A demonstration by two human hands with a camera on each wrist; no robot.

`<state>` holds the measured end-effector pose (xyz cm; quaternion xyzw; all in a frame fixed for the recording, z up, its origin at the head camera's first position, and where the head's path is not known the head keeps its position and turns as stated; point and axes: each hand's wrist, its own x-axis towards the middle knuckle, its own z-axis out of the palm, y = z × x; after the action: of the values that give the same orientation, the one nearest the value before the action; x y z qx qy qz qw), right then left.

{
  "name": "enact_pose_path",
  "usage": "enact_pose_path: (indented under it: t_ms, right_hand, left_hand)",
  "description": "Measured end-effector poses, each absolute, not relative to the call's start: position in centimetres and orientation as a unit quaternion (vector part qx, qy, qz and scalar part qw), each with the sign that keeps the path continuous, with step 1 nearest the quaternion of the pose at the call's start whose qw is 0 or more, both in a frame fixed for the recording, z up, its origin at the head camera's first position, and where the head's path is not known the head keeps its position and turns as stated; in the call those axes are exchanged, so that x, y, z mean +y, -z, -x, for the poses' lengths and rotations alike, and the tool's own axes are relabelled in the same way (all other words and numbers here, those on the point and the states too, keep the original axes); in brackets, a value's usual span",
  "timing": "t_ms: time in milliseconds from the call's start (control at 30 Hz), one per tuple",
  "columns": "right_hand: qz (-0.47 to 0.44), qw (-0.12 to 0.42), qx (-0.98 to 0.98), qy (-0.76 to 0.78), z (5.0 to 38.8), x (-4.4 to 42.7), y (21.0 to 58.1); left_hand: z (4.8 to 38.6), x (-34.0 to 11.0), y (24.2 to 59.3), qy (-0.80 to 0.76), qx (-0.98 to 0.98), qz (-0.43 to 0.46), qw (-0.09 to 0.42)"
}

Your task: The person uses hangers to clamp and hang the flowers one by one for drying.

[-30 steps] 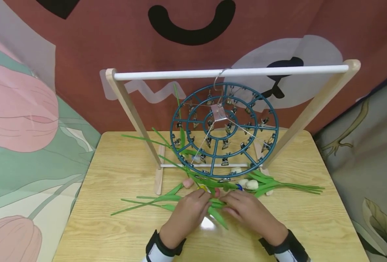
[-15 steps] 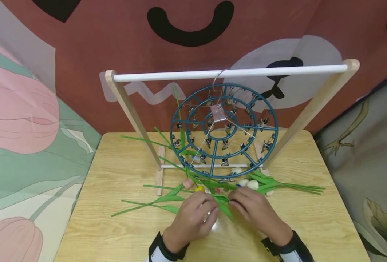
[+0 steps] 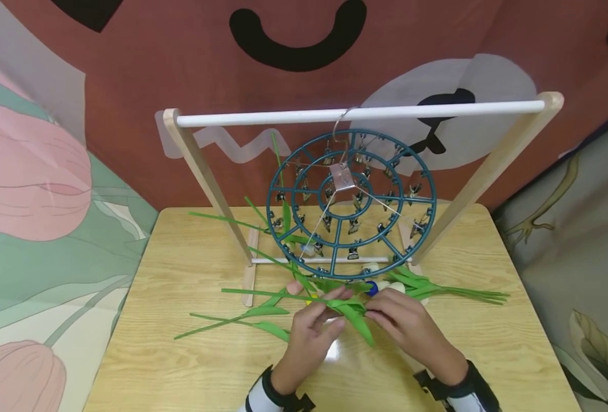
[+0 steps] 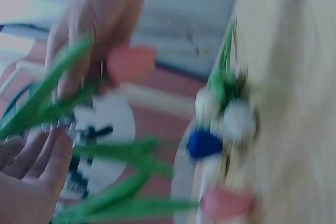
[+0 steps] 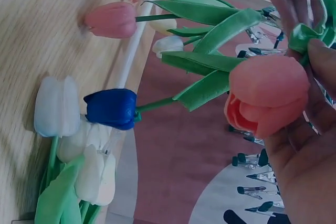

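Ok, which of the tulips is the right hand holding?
The coral tulip, pinched just below its bloom by the right hand; the blue tulip, pink tulip and white tulips all lie apart from that hand.

The left grip [image 3: 309, 339] seems loosely spread while the right grip [image 3: 413, 323] pinches

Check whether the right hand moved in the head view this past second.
Yes: the right hand has shifted to the right, judged against the white top bar.
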<state>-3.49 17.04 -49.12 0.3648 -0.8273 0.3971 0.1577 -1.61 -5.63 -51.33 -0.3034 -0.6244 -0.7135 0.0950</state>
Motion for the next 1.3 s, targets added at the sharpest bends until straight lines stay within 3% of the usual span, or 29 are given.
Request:
enact_pose_path:
  t_ms: [167, 400, 500, 667, 900, 1300]
  right_hand:
    - [-0.356, 0.156, -0.841, -0.376, 3.7, 17.3, 49.1]
    - [-0.231, 0.266, -0.855, -0.38, 4.8, 20.1, 47.8]
    - [-0.2, 0.244, -0.867, -0.386, 5.7, 21.4, 46.8]
    - [-0.228, 0.181, -0.877, -0.381, 7.7, 21.9, 45.5]
    - [-0.24, 0.154, -0.873, -0.395, 8.7, 21.1, 44.7]
    - [-0.225, 0.114, -0.847, -0.467, 7.6, 19.7, 45.0]
  left_hand:
    - [1.4, -4.5, 51.3, 0.778, -0.569, 0.251, 0.091]
    - [1.9, -4.5, 51.6, 0.724, -0.618, 0.278, 0.127]
    - [2.0, -4.6, 51.6, 0.666, -0.668, 0.297, 0.148]
    - [2.2, -4.5, 51.5, 0.597, -0.709, 0.334, 0.171]
    - [2.6, -4.1, 51.9, 0.597, -0.707, 0.344, 0.159]
    - [2.6, -3.7, 51.7, 0.613, -0.702, 0.342, 0.123]
